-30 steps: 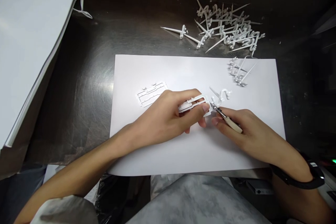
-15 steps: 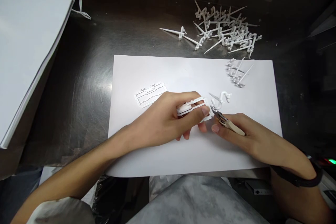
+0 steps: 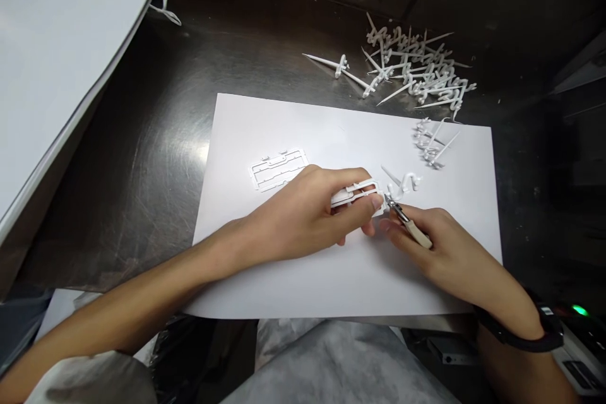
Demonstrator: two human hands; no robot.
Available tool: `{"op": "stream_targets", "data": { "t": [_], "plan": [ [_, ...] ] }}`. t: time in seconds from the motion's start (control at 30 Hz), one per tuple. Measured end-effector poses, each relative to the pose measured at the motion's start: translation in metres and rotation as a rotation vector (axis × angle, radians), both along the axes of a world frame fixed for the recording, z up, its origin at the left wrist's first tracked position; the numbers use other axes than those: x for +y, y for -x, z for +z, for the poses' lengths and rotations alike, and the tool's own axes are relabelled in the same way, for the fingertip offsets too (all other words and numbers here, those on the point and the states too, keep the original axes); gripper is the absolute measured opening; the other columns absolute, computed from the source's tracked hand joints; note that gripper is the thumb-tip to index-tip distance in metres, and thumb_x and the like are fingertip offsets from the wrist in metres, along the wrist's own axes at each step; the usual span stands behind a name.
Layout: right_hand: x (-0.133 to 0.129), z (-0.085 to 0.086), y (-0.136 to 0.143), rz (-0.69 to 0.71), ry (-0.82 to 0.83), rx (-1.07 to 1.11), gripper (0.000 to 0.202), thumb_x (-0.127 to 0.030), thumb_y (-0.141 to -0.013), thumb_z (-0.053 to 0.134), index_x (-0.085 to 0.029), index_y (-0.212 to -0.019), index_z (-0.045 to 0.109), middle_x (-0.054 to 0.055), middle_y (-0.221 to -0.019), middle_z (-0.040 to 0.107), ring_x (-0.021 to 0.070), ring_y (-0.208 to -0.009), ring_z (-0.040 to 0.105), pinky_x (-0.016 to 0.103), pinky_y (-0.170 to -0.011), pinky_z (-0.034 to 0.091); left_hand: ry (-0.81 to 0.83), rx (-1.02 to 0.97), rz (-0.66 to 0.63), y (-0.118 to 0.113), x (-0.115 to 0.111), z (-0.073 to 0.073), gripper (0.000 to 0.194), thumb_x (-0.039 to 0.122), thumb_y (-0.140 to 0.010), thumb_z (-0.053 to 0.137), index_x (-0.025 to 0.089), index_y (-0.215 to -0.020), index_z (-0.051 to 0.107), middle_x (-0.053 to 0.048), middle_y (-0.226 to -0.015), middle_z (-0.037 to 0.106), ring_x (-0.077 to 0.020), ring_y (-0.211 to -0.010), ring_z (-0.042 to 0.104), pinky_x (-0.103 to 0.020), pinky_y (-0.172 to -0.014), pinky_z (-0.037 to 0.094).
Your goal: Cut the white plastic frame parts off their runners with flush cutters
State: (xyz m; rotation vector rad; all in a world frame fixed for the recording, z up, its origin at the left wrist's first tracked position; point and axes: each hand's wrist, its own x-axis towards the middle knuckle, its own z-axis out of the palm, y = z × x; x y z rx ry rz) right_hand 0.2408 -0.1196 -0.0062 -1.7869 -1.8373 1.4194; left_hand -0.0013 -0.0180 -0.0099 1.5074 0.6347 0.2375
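Note:
My left hand (image 3: 326, 208) grips a white plastic sprue frame (image 3: 364, 187) between thumb and fingers, above a white paper sheet (image 3: 284, 284). Closed around a pair of nippers (image 3: 414, 232) with pale handles is my right hand (image 3: 435, 243). The nippers' metal jaws meet the right end of the frame, by my left thumb; whether they are closed on the plastic I cannot tell. Just beyond the jaws is a curved white plastic piece with a pointed spike (image 3: 404, 183). Another flat sprue frame (image 3: 279, 169) lies on the paper, left of my hands.
A heap of spiky white plastic pieces (image 3: 421, 69) lies on the dark metal table (image 3: 165, 139) beyond the paper. Several similar pieces (image 3: 430, 144) rest at the paper's upper right. At the left stands a large white-topped stack or box (image 3: 61, 44).
The camera view has turned slightly, shifting the paper and heap. My hands keep the frame and nippers together; the nippers' handles look closer together than before.

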Motion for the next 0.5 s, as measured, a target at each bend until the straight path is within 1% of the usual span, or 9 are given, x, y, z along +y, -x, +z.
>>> {"op": "stream_targets", "data": {
  "t": [0.1,0.23,0.3,0.37,0.43,0.5],
  "plan": [
    [-0.0008,-0.0017,0.0015,-0.015,0.000,-0.007,0.037,-0.039,-0.122,0.048,-0.020,-0.095,0.063,-0.005,-0.073,0.048,0.0183,-0.064,0.043,0.032,-0.062,0.031,-0.017,-0.013,0.029,0.0000,-0.0008,-0.0037,0.023,0.035,-0.112,0.058,0.020,-0.102,0.073,0.002,-0.097,0.081,-0.0084,-0.062,0.069,-0.017,-0.055,0.051],
    [-0.0029,-0.0047,0.0039,-0.029,-0.039,-0.042,0.037,-0.039,-0.122,0.048,-0.020,-0.091,0.058,-0.006,-0.069,0.039,0.0171,-0.060,0.034,0.033,-0.060,0.027,-0.009,-0.027,0.053,-0.0017,-0.0009,-0.0064,0.019,0.035,-0.110,0.063,0.020,-0.104,0.074,0.001,-0.096,0.082,-0.0090,-0.061,0.069,-0.018,-0.055,0.050],
    [-0.0040,-0.0057,0.0047,-0.040,-0.057,-0.074,0.040,-0.042,-0.122,0.047,-0.020,-0.090,0.056,-0.007,-0.067,0.036,0.0176,-0.059,0.030,0.034,-0.059,0.025,0.013,-0.019,0.072,-0.0024,-0.0003,-0.0065,0.020,0.037,-0.109,0.064,0.020,-0.104,0.074,0.000,-0.095,0.082,-0.0094,-0.060,0.068,-0.018,-0.054,0.051],
    [-0.0048,-0.0058,0.0045,-0.065,-0.041,-0.079,0.046,-0.050,-0.123,0.047,-0.021,-0.088,0.053,-0.006,-0.067,0.035,0.0180,-0.060,0.029,0.033,-0.059,0.025,0.047,-0.004,0.067,-0.0019,0.0009,-0.0057,0.022,0.039,-0.109,0.065,0.020,-0.103,0.073,0.000,-0.094,0.081,-0.0095,-0.060,0.067,-0.018,-0.055,0.052],
    [-0.0050,-0.0054,0.0021,-0.100,-0.005,-0.041,0.052,-0.057,-0.124,0.049,-0.022,-0.085,0.046,-0.006,-0.069,0.036,0.0182,-0.062,0.032,0.033,-0.060,0.026,0.073,-0.001,0.071,-0.0003,0.0028,-0.0045,0.024,0.042,-0.107,0.067,0.020,-0.101,0.071,0.000,-0.094,0.080,-0.0102,-0.061,0.066,-0.018,-0.055,0.052],
    [-0.0046,-0.0058,-0.0029,-0.132,0.020,0.005,0.055,-0.059,-0.123,0.052,-0.022,-0.084,0.040,-0.005,-0.071,0.037,0.0183,-0.065,0.035,0.032,-0.061,0.027,0.100,-0.033,0.145,0.0019,0.0053,-0.0029,0.027,0.046,-0.108,0.067,0.020,-0.104,0.070,-0.002,-0.099,0.080,-0.0114,-0.066,0.066,-0.019,-0.057,0.054]
  ]
}}
